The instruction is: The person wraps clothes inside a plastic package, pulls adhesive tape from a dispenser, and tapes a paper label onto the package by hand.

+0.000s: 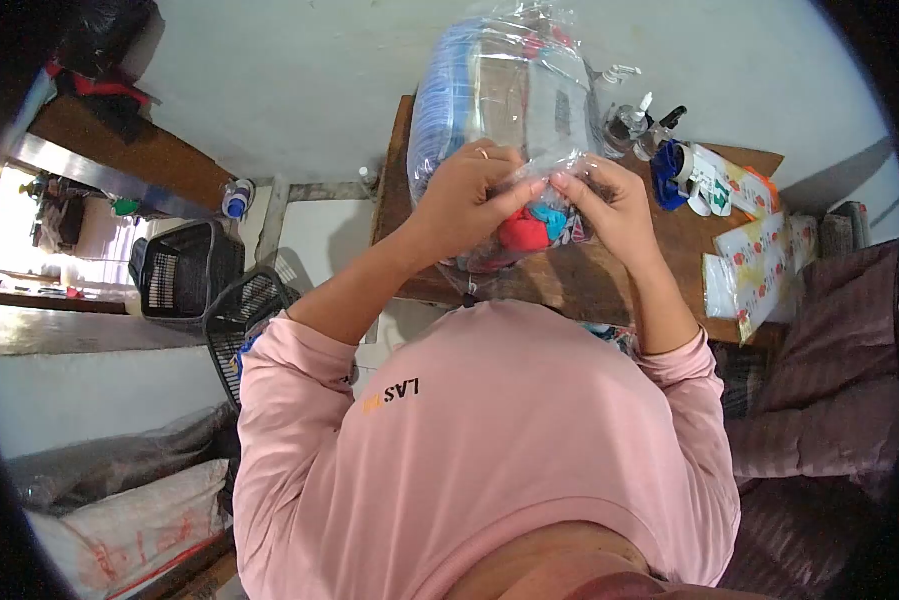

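Observation:
A large clear plastic bag (504, 95) packed with folded cloth stands on the brown wooden table (659, 235). Blue cloth shows at its left side, and a red and a turquoise piece show near its lower front. My left hand (469, 200) pinches the bag's plastic from the left, its thumb pointing right. From the other side, my right hand (609, 205) holds the same plastic between thumb and curled fingers. Both thumb tips are close together over the gathered plastic.
Spray bottles (626, 125) and a blue-and-white roll (674, 165) stand right of the bag. Flower-patterned packs (754, 260) lie at the table's right edge. Black baskets (184, 270) are at the left. Dark striped cushions (829, 370) lie at the right.

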